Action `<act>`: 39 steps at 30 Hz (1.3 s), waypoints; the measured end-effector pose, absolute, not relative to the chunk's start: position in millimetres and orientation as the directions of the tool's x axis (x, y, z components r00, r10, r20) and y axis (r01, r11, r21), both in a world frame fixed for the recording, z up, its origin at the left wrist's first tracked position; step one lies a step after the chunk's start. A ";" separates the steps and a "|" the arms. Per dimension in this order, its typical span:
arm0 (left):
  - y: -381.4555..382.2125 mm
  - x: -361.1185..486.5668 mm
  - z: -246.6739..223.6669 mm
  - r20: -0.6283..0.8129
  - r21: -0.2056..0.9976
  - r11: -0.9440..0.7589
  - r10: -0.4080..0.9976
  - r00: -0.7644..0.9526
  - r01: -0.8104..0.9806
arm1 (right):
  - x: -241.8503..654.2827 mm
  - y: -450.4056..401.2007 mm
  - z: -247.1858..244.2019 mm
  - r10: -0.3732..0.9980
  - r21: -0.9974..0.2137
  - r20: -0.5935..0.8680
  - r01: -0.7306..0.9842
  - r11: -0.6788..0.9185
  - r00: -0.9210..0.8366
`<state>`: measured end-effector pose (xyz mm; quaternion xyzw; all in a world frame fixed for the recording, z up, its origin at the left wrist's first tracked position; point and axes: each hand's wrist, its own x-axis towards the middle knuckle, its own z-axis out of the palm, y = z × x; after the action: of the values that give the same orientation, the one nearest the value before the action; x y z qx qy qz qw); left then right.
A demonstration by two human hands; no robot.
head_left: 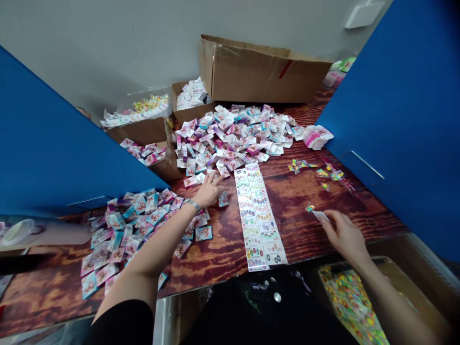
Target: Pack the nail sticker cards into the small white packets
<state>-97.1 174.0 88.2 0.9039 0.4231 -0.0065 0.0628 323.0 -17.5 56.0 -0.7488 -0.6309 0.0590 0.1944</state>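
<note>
My left hand (208,191) reaches over the table with its fingers apart, at the near edge of a big heap of small printed boxes (233,132). One small box (223,199) lies just right of that hand, and I cannot tell whether it is touched. My right hand (345,235) pinches a small white card (321,216) between thumb and fingers. A little colourful packet (310,208) is just beyond the card's tip. Between my hands lie two long strips of printed stickers (257,215), side by side. Under my left forearm spreads a second heap of boxes (143,211).
A large cardboard carton (262,72) stands at the back, with smaller cartons (168,160) to its left. Blue panels (395,120) flank the table. Several colourful packets (330,173) lie at right, near folded pink-and-white cartons (317,137). A tub (354,302) of packets sits below the table edge.
</note>
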 end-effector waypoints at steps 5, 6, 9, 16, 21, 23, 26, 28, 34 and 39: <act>120.5 -99.4 84.4 0.128 0.188 -0.459 0.888 0.442 0.868 | 287.0 -3.8 74.3 0.969 -0.329 0.212 0.943 -0.052 0.127; 110.5 -93.5 80.8 0.149 0.207 -0.395 0.917 0.370 0.895 | 279.5 -0.2 77.3 0.967 -0.321 0.231 0.947 -0.031 0.110; 89.2 -70.8 67.3 0.086 0.213 -0.303 0.953 0.291 0.929 | 256.6 11.4 85.8 0.952 -0.348 0.306 0.933 0.086 0.026; 85.9 -57.5 51.8 -0.021 0.142 -0.222 0.974 0.227 0.965 | 207.7 28.6 97.3 0.856 -0.324 0.449 0.845 0.425 -0.258; 74.3 -65.3 67.4 -0.005 0.381 -0.329 0.934 0.358 0.864 | 186.7 35.4 100.8 0.809 -0.322 0.489 0.794 0.516 -0.327; 65.1 -63.5 76.9 0.038 0.551 -0.378 0.902 0.430 0.744 | 180.3 40.2 103.1 0.796 -0.340 0.493 0.765 0.547 -0.351; 52.4 -58.6 90.0 0.132 0.683 -0.428 0.869 0.476 0.592 | 174.2 47.0 105.3 0.769 -0.323 0.491 0.734 0.597 -0.410; 46.8 -56.0 96.8 0.177 0.726 -0.442 0.861 0.477 0.527 | 173.4 49.3 105.7 0.753 -0.299 0.471 0.720 0.626 -0.460; 40.7 -50.8 111.8 0.143 0.729 -0.446 0.841 0.522 0.519 | 176.4 45.6 111.6 0.671 -0.240 0.395 0.634 0.735 -0.628; 37.2 -43.8 114.8 0.143 0.640 -0.480 0.841 0.521 0.600 | 169.4 40.1 126.9 0.701 -0.456 0.407 0.535 0.711 -0.586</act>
<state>-43.8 37.2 114.8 0.8302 0.4341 0.2259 0.2672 169.4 40.1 126.9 -0.3517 -0.8787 0.1438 0.2890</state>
